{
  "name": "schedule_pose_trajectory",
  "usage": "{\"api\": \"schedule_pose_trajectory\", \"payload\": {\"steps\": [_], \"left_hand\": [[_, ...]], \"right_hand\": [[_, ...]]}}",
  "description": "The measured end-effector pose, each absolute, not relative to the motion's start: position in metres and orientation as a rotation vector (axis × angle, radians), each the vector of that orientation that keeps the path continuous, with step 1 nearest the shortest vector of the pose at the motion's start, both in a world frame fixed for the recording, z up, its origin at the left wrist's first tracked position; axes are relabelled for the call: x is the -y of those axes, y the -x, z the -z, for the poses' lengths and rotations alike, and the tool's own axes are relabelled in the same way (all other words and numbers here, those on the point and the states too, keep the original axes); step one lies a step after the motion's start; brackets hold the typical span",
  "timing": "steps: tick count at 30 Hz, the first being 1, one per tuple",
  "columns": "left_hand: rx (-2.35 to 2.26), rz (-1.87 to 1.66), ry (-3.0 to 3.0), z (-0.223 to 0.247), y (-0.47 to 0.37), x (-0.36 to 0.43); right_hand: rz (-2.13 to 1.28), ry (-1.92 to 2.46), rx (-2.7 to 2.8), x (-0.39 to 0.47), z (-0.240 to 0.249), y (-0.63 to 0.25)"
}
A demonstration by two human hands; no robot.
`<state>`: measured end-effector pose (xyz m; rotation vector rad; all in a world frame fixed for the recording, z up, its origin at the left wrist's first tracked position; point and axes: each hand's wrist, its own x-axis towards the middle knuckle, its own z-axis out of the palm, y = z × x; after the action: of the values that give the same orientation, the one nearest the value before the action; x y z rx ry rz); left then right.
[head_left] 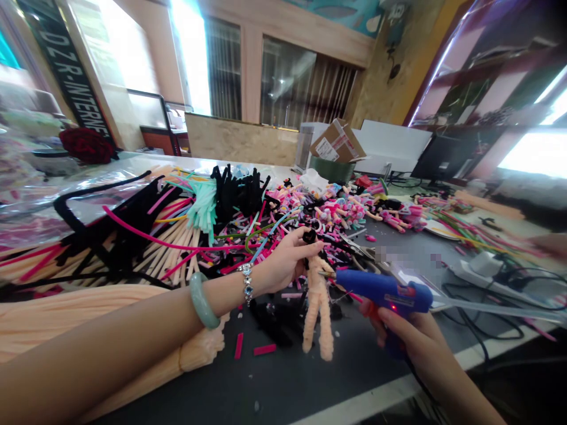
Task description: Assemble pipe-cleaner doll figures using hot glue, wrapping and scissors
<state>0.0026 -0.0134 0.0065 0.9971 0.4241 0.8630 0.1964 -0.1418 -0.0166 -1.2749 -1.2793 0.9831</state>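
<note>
Pinched by its black head in my left hand (290,262) is a small peach pipe-cleaner doll (318,301), its two legs hanging down over the table. My right hand (410,330) is wrapped round the handle of a blue glue gun (385,289) with a small red light lit. The gun's metal nozzle points left and is at the doll's upper body, seemingly touching it. A clear glue stick (482,306) sticks out of the gun's back. Short pink pieces (264,349) lie on the dark table below the doll.
A bundle of peach pipe cleaners (133,330) lies under my left forearm. Behind it spread black, mint (204,206) and pink stems. Several finished dolls (341,206) are heaped at the back. A power strip (482,268) with cables is at right, near another person's blurred hand (551,243).
</note>
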Motion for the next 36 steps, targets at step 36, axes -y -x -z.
{"api": "schedule_pose_trajectory", "payload": {"steps": [36], "left_hand": [[-0.532,-0.989,-1.003,-0.005,-0.004,0.006]], "right_hand": [[0.112,1.35,1.933,0.15,0.018,-0.222]]}}
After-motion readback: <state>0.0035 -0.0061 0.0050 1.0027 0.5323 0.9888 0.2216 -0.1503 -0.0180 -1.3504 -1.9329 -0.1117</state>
